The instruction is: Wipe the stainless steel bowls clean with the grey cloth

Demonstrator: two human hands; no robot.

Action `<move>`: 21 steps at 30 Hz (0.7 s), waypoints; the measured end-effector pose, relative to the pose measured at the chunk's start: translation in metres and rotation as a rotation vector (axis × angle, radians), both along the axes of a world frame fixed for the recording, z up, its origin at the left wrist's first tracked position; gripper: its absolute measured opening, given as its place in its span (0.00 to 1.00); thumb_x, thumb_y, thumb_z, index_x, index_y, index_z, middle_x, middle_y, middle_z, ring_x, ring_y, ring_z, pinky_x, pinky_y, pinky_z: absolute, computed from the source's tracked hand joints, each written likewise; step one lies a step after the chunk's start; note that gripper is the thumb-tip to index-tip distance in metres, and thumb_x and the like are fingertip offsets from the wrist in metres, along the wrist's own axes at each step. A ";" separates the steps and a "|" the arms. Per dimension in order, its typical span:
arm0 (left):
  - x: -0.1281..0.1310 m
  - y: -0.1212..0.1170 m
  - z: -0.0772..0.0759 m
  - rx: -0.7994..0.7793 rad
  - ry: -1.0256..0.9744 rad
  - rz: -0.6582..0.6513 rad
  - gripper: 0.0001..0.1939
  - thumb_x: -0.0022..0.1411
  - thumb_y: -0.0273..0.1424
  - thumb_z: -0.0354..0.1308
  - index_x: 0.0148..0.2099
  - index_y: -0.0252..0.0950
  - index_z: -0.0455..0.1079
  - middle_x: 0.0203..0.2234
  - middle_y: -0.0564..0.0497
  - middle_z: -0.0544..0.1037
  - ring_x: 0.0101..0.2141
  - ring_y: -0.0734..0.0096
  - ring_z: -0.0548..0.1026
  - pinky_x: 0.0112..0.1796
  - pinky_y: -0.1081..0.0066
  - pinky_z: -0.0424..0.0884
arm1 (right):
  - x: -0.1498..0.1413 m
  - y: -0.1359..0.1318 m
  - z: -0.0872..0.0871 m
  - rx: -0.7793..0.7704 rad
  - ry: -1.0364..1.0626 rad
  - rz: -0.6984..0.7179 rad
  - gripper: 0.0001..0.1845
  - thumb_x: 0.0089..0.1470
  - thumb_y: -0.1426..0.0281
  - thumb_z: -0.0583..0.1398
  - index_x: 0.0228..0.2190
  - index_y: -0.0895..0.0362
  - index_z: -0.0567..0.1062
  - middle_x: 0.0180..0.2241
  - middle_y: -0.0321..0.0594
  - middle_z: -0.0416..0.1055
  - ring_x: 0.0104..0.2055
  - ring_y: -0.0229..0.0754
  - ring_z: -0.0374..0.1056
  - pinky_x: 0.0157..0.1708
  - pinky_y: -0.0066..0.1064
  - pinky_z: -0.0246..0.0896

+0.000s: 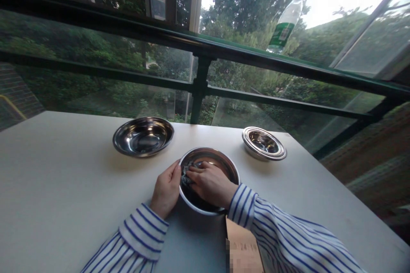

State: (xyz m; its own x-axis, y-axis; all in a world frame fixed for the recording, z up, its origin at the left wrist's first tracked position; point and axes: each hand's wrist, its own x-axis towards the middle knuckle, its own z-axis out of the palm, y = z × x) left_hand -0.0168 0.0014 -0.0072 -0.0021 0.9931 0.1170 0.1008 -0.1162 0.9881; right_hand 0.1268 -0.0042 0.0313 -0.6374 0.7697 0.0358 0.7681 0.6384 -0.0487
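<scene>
A stainless steel bowl (199, 210) rests on the white table in front of me, its opening facing up and slightly tilted toward me. My left hand (166, 190) grips its left rim, thumb over the edge, with the other fingers mostly hidden outside. Inside the bowl, my right hand (213, 183) presses a grey steel wool scrubber (186, 174) against the left inner wall. Its fingertips cover part of the scrubber. Both wrists have blue-and-white striped sleeves.
A wide shallow steel dish (144, 138) stands back left on the white table (64, 179). Nested steel dishes (264, 144) sit back right. Near the front edge lies a brown card (243, 239). Behind runs a dark green railing (200, 74), with a plastic bottle (283, 32) on it.
</scene>
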 end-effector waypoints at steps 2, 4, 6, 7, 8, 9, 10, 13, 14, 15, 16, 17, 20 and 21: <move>0.000 0.000 -0.001 0.001 0.003 0.034 0.23 0.57 0.38 0.48 0.48 0.28 0.70 0.42 0.43 0.77 0.44 0.61 0.73 0.46 0.66 0.66 | 0.002 -0.001 0.002 -0.058 0.025 0.068 0.09 0.53 0.71 0.54 0.37 0.57 0.71 0.40 0.40 0.72 0.39 0.42 0.65 0.42 0.33 0.54; 0.000 -0.001 -0.003 -0.006 0.007 0.059 0.23 0.57 0.38 0.48 0.48 0.27 0.70 0.41 0.42 0.77 0.43 0.60 0.74 0.45 0.66 0.67 | 0.008 -0.006 0.008 -0.149 0.037 0.178 0.08 0.52 0.73 0.56 0.36 0.56 0.72 0.39 0.37 0.72 0.38 0.40 0.65 0.41 0.30 0.54; 0.001 -0.001 -0.003 -0.015 0.014 0.074 0.23 0.56 0.38 0.48 0.47 0.27 0.70 0.40 0.41 0.78 0.42 0.60 0.74 0.44 0.66 0.68 | 0.014 -0.010 0.013 -0.220 0.030 0.245 0.09 0.50 0.73 0.57 0.36 0.54 0.72 0.37 0.35 0.73 0.37 0.39 0.65 0.38 0.29 0.54; 0.001 -0.001 -0.003 -0.019 0.018 0.070 0.23 0.56 0.38 0.48 0.47 0.27 0.70 0.40 0.41 0.78 0.42 0.60 0.74 0.44 0.65 0.68 | 0.016 -0.012 0.014 -0.233 0.019 0.253 0.09 0.50 0.73 0.57 0.35 0.54 0.72 0.36 0.35 0.73 0.37 0.39 0.64 0.38 0.28 0.55; 0.001 0.000 -0.003 -0.021 0.021 0.060 0.23 0.56 0.38 0.48 0.47 0.27 0.70 0.40 0.42 0.78 0.42 0.60 0.74 0.45 0.65 0.67 | 0.016 -0.013 0.014 -0.228 0.009 0.247 0.09 0.49 0.73 0.57 0.35 0.54 0.72 0.36 0.35 0.73 0.36 0.39 0.64 0.37 0.28 0.55; 0.000 0.000 -0.002 -0.020 0.022 0.046 0.23 0.56 0.38 0.48 0.47 0.27 0.71 0.40 0.42 0.78 0.42 0.60 0.74 0.45 0.65 0.67 | 0.014 -0.013 0.014 -0.207 -0.001 0.226 0.08 0.50 0.73 0.56 0.35 0.54 0.72 0.36 0.35 0.73 0.36 0.39 0.64 0.38 0.29 0.55; 0.000 0.000 -0.001 -0.019 0.020 0.031 0.23 0.56 0.38 0.48 0.47 0.27 0.71 0.41 0.42 0.78 0.43 0.60 0.74 0.46 0.65 0.67 | 0.011 -0.012 0.012 -0.171 -0.011 0.186 0.08 0.50 0.73 0.56 0.34 0.55 0.72 0.36 0.35 0.73 0.36 0.39 0.64 0.39 0.29 0.55; -0.002 0.001 -0.001 -0.009 0.019 -0.001 0.24 0.56 0.38 0.48 0.48 0.27 0.70 0.42 0.42 0.77 0.44 0.61 0.73 0.48 0.65 0.65 | -0.002 -0.005 0.005 -0.044 -0.045 0.019 0.09 0.54 0.72 0.53 0.35 0.56 0.72 0.38 0.40 0.72 0.38 0.42 0.64 0.39 0.33 0.56; -0.002 0.001 -0.002 -0.002 0.022 -0.002 0.24 0.56 0.38 0.48 0.49 0.27 0.69 0.43 0.42 0.76 0.45 0.61 0.72 0.48 0.65 0.64 | -0.006 -0.003 0.003 -0.016 -0.054 -0.028 0.10 0.54 0.72 0.51 0.36 0.57 0.72 0.39 0.42 0.72 0.39 0.44 0.64 0.38 0.34 0.56; -0.002 0.002 -0.002 0.006 0.026 0.000 0.24 0.57 0.39 0.48 0.49 0.27 0.69 0.44 0.42 0.76 0.46 0.61 0.72 0.49 0.65 0.63 | -0.008 0.000 0.002 0.001 -0.062 -0.057 0.12 0.55 0.72 0.51 0.37 0.58 0.72 0.40 0.45 0.72 0.41 0.46 0.64 0.38 0.35 0.57; -0.002 0.002 -0.003 0.014 0.031 0.006 0.25 0.57 0.39 0.48 0.50 0.27 0.68 0.44 0.41 0.76 0.46 0.61 0.72 0.50 0.65 0.63 | -0.010 0.002 0.002 0.008 -0.066 -0.070 0.12 0.55 0.73 0.50 0.38 0.59 0.71 0.40 0.47 0.71 0.42 0.48 0.63 0.38 0.36 0.57; -0.002 0.002 -0.003 0.020 0.036 0.012 0.25 0.57 0.39 0.48 0.50 0.26 0.68 0.44 0.41 0.76 0.46 0.62 0.71 0.50 0.66 0.62 | -0.010 0.003 0.003 0.007 -0.068 -0.070 0.13 0.55 0.73 0.50 0.39 0.60 0.71 0.41 0.48 0.71 0.42 0.48 0.63 0.38 0.37 0.57; -0.002 0.001 -0.004 0.020 0.049 0.025 0.24 0.57 0.38 0.47 0.50 0.27 0.68 0.44 0.42 0.76 0.45 0.62 0.72 0.49 0.67 0.63 | -0.004 -0.001 0.009 -0.026 -0.084 -0.010 0.11 0.54 0.71 0.52 0.38 0.57 0.72 0.38 0.43 0.72 0.39 0.45 0.65 0.37 0.34 0.57; -0.002 0.001 -0.004 0.015 0.052 0.031 0.24 0.57 0.38 0.47 0.49 0.27 0.69 0.43 0.42 0.76 0.45 0.61 0.72 0.48 0.67 0.64 | -0.001 -0.003 0.012 -0.048 -0.095 0.034 0.10 0.53 0.71 0.53 0.36 0.55 0.72 0.37 0.40 0.73 0.38 0.43 0.65 0.36 0.33 0.57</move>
